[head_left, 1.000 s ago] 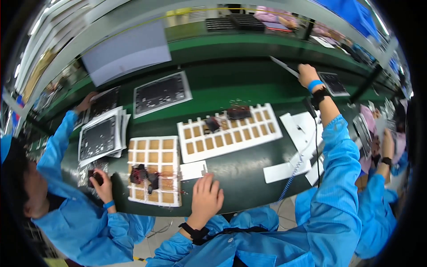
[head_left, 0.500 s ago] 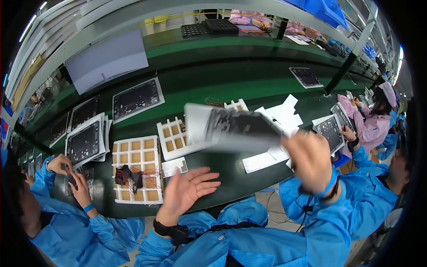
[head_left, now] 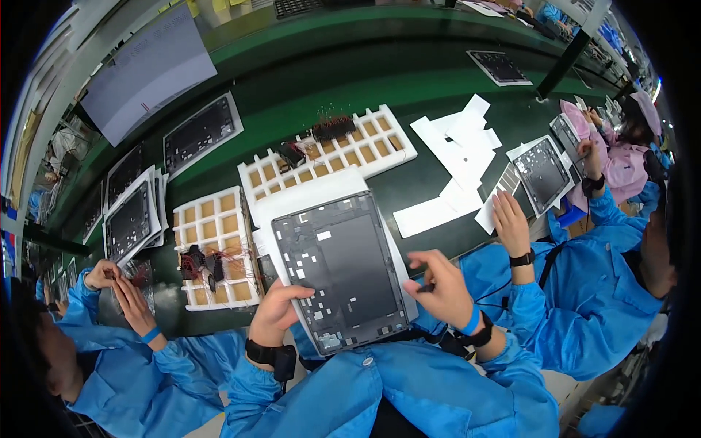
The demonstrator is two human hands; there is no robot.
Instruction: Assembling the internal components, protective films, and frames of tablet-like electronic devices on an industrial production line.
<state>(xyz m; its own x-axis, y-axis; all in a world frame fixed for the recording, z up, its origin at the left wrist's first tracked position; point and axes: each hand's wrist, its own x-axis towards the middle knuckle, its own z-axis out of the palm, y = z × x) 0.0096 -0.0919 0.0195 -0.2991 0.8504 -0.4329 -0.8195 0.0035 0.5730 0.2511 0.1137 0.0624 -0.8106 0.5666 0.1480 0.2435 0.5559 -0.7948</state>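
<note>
A dark tablet housing (head_left: pixel 358 266), dotted with small white patches, lies tilted in front of me with a white sheet (head_left: pixel 398 270) under it. My left hand (head_left: pixel 274 314) grips its left edge, thumb on top and fingers hidden below. Just off the right edge is my right hand (head_left: pixel 444 290), its fingers curled around a small dark thing too little to name. Beyond the housing stands a white foam tray (head_left: pixel 398 157) with brown compartments, holding bundles of dark wired parts (head_left: pixel 332 129).
Another foam tray (head_left: pixel 219 241) with wired parts stands left. White sheets (head_left: pixel 456 157) lie to the right. Stacked housings (head_left: pixel 131 219) are at far left; a co-worker's hand (head_left: pixel 511 223) rests at the right, beside another housing (head_left: pixel 542 175). A co-worker's hands (head_left: pixel 128 292) work at left.
The housing has come from the air over the bench, in my right hand, down close to me. My left hand has taken hold of its edge, and my right hand has let go.
</note>
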